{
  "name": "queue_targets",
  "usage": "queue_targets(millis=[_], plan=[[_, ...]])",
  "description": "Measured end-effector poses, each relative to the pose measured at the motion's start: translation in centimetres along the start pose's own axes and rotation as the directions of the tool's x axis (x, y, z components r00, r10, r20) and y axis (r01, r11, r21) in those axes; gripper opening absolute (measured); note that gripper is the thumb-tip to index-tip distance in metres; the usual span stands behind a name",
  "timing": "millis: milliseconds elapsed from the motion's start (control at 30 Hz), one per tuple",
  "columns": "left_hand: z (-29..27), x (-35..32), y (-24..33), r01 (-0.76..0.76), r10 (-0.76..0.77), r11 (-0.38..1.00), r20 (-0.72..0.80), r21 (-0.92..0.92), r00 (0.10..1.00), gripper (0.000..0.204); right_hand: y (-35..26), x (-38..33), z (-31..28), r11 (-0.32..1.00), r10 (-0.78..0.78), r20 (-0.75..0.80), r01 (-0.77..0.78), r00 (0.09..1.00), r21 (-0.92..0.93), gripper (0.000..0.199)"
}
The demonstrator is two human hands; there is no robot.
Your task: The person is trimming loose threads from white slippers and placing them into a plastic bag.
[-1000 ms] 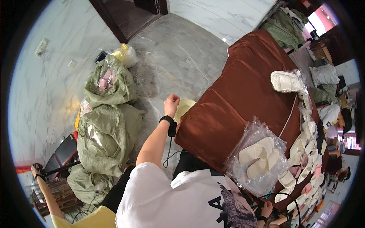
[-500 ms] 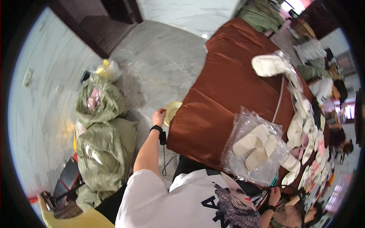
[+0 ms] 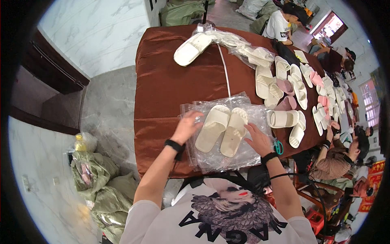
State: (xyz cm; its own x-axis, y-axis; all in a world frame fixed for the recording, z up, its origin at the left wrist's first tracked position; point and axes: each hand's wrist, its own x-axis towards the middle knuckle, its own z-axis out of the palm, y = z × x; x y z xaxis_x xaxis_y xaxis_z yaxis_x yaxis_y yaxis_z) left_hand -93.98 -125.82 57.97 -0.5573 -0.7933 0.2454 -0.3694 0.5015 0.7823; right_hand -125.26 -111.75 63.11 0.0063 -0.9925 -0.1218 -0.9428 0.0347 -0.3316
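Note:
A pair of cream slippers, the left slipper and the right slipper, lies side by side on a stack of clear plastic bags near the table's front edge. My left hand is over the bags' left side, close to the left slipper, its fingers stretched out and holding nothing. On the other side my right hand is open, its fingertips at the right slipper's edge. Whether they press on it I cannot tell. Teal-handled scissors lie beside my right wrist.
Brown cloth covers the table. Bagged slippers curve along its far side, and loose cream and pink slippers spread over the right. A co-worker sits at the right. Green sacks stand on the floor to the left.
My view has swung right toward the table. My left hand has come from beside a yellow bin to the slippers, and my right hand has come up to them. The slippers, crossed before, now lie side by side.

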Motion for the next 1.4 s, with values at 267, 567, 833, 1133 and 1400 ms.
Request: queue_targets(millis=[267,567,833,1133,1400], plan=[[6.5,6.6,4.0,-0.189,-0.095,0.869,0.528,0.457,0.844,0.065,2.3,5.1,2.3,0.988,-0.147,0.078,0.142,0.986,0.066,0.076],[3.5,7.4,8.6,-0.130,-0.230,0.777,0.471,0.615,0.852,0.080,5.6,3.1,-0.3,0.977,-0.160,-0.059,0.167,0.985,0.137,0.039],[0.3,2.3,7.4,0.344,-0.364,0.820,-0.048,0.458,0.930,0.086,4.9,2.3,3.0,0.973,-0.046,-0.017,0.049,0.999,0.227,0.053],[-1.2,-6.6,8.9,0.661,-0.536,0.715,-0.428,0.229,0.728,0.088,7.3,3.5,-0.5,0.841,-0.206,-0.047,0.201,0.978,0.502,0.027],[3.4,-8.5,14.3,0.713,-0.578,0.701,-0.588,-0.002,0.566,0.086,7.5,-1.1,-4.8,0.898,-0.110,-0.156,0.165,0.982,0.407,0.051]])
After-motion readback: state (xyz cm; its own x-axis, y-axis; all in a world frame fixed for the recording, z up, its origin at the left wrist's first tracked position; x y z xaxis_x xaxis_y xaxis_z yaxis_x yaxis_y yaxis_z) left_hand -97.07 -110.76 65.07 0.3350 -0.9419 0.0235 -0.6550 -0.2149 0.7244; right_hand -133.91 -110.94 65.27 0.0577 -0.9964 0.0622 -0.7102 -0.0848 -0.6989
